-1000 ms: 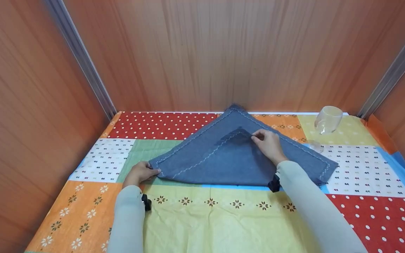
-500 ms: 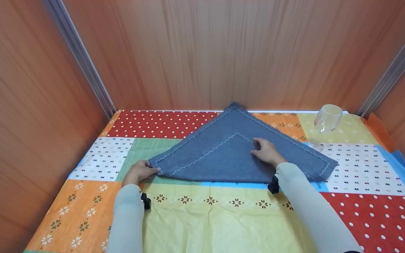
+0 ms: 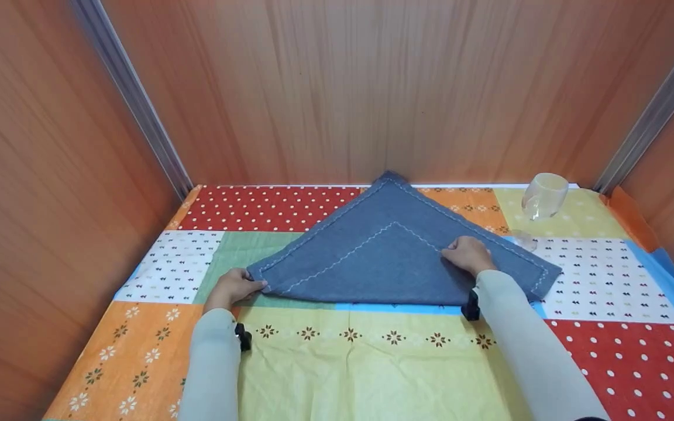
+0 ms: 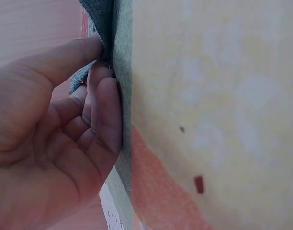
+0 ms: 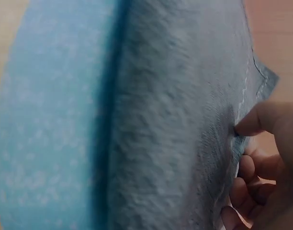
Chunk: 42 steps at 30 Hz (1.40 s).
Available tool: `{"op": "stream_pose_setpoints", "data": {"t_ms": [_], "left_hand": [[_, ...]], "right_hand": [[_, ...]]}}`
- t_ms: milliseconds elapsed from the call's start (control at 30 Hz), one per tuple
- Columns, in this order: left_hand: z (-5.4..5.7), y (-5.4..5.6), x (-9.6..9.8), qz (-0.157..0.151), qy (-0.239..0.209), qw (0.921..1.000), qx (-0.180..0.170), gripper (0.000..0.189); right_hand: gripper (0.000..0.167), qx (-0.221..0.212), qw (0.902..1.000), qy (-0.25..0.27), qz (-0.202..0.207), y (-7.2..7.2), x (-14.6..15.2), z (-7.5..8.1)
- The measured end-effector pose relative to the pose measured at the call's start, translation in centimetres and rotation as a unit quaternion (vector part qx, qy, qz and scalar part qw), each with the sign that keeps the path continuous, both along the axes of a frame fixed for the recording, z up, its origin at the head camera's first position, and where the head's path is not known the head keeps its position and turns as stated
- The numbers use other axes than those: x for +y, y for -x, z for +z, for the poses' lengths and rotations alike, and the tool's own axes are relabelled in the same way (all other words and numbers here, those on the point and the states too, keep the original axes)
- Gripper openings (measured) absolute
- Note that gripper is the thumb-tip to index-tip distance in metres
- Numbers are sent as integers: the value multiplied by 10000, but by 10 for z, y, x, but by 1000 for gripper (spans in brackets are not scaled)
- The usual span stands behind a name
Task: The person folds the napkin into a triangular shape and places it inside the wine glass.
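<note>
A grey cloth [image 3: 360, 263] with pale zigzag stitching lies folded into a triangle on the table, one point towards the back wall. Its upper layer ends short of that point. My left hand [image 3: 233, 289] pinches the cloth's left corner, thumb on top; in the left wrist view a bit of cloth [image 4: 99, 21] shows at the thumb and curled fingers. On the right half, my right hand [image 3: 468, 255] pinches the slanting edge of the upper layer. The right wrist view shows the thumb [image 5: 254, 120] on that edge, with the other fingers curled beside it.
A clear stemmed glass [image 3: 546, 196] stands at the back right, beyond the cloth's right corner. Patchwork fabric [image 3: 372, 374] covers the table. Wood-patterned panels [image 3: 337, 88] rise at the back and both sides.
The upper layer's tip, lifted earlier, now lies flat. My right hand has moved right and slightly nearer along that layer's edge. The left hand stays at its corner.
</note>
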State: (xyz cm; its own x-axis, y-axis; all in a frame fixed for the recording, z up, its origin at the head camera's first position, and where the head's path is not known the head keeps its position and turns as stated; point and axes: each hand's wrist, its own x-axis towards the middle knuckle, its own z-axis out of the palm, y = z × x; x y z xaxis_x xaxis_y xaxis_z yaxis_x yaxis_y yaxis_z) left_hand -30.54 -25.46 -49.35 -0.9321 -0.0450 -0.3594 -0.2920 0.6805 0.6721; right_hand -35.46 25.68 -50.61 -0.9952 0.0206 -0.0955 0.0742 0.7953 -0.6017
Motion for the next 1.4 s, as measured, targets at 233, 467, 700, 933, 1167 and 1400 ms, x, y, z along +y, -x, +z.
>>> {"op": "stream_pose_setpoints", "data": {"t_ms": [233, 467, 700, 933, 1167, 1400], "left_hand": [[1, -2, 0, 22, -35, 10000, 46, 27], [0, -2, 1, 73, -12, 10000, 65, 28], [0, -2, -1, 68, 13, 10000, 2, 29], [-1, -2, 0, -28, 104, 9998, 180, 30], [-1, -1, 1, -27, 9, 9999, 170, 30], [-1, -2, 0, -29, 95, 9998, 151, 32]], "right_hand": [[17, 850, 9961, 58, -235, 1, -5, 1], [32, 710, 9974, 39, -114, 2, -5, 0], [40, 163, 9983, 332, 457, -2, 9, 3], [36, -260, 9978, 243, 558, -11, 37, 11], [45, -866, 9934, -37, 746, -26, 79, 19], [74, -1832, 9772, 179, 1055, -40, 114, 27]]}}
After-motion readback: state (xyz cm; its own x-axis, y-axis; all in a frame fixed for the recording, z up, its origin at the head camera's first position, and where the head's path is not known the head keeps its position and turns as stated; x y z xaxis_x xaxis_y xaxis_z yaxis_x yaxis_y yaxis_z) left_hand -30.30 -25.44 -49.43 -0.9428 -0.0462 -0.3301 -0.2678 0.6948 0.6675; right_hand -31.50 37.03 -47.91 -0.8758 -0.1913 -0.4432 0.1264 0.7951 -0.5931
